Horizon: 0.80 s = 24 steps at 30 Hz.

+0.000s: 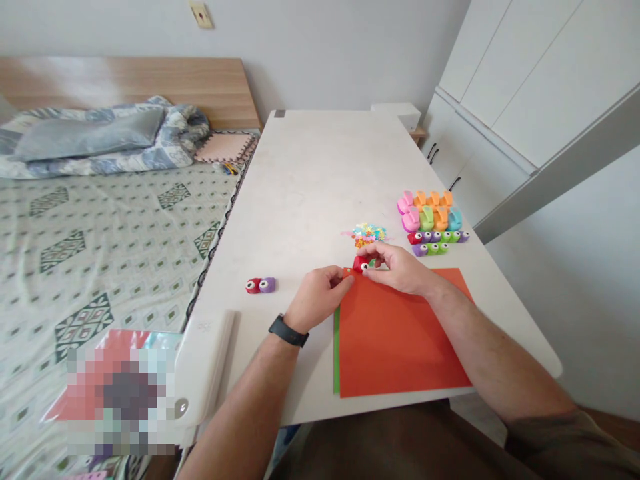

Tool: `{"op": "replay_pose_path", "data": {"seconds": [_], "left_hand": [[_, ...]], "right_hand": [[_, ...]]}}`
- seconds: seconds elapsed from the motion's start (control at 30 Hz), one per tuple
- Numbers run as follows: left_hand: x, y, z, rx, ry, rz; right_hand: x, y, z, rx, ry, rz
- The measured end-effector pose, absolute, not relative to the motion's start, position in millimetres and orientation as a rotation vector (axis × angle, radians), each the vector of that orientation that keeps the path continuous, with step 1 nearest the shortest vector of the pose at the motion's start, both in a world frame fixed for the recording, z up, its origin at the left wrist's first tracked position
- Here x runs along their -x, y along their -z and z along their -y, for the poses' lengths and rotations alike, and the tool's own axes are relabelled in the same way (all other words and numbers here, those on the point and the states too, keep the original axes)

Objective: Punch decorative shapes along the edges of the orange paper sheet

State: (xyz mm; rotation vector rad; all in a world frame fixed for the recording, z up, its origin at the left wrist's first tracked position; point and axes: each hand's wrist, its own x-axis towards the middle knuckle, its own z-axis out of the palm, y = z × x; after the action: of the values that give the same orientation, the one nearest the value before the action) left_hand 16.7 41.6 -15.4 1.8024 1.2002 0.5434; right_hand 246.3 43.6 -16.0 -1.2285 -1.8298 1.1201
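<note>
An orange sheet of paper (pixel 400 340) lies on the table, with a green sheet (pixel 337 360) showing along its left side. My left hand (pixel 325 290), a dark band on its wrist, pinches the orange paper near its top left corner. In my right hand (pixel 395 268) is a small red craft punch (pixel 361 264) with a white round button, held at the paper's top edge. Just beyond it is a loose heap of colourful paper cut-outs (pixel 369 233). A red punch (pixel 253 286) and a purple punch (pixel 269 285) stand side by side to the left.
Rows of larger pink, orange, green and blue punches (pixel 426 219) stand at the right, with small punches (pixel 431 249) before them. A long white machine (pixel 205 367) lies along the table's left edge. Beyond that edge is a bed (pixel 125 253); white cabinets (pixel 470 167) line the right.
</note>
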Motion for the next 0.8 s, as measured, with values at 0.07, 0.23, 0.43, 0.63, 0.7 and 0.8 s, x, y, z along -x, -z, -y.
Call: {"op": "replay_pose_path", "data": {"seconds": [0.07,0.23,0.43,0.63,0.7,0.8], "left_hand": [[-17.0,15.3,-41.7,-1.797,-0.55,-1.205],[-17.5,11.3,-40.6,-1.779,-0.548,-1.198],[-18.0,9.6,-40.3,-1.779,-0.542,-1.198],[-18.7,11.4,-40.9,-1.773,-0.555,-1.2],[-18.8,12.7,-41.2,-1.777,-0.556,-1.204],[-18.8,15.0,-41.4,-1.786,-0.555,-1.208]], "right_hand": [[-246.5,15.8,-43.5,1.226,-1.123,1.852],[-247.3,15.6,-45.7,1.252,-0.956,1.874],[-248.8,15.6,-45.8,1.249,-1.001,1.868],[-248.1,8.4,-43.6,1.213,-1.01,1.898],[-247.7,7.8,-43.8,1.2,-1.008,1.907],[-247.0,7.5,-43.9,1.179,-1.009,1.901]]}}
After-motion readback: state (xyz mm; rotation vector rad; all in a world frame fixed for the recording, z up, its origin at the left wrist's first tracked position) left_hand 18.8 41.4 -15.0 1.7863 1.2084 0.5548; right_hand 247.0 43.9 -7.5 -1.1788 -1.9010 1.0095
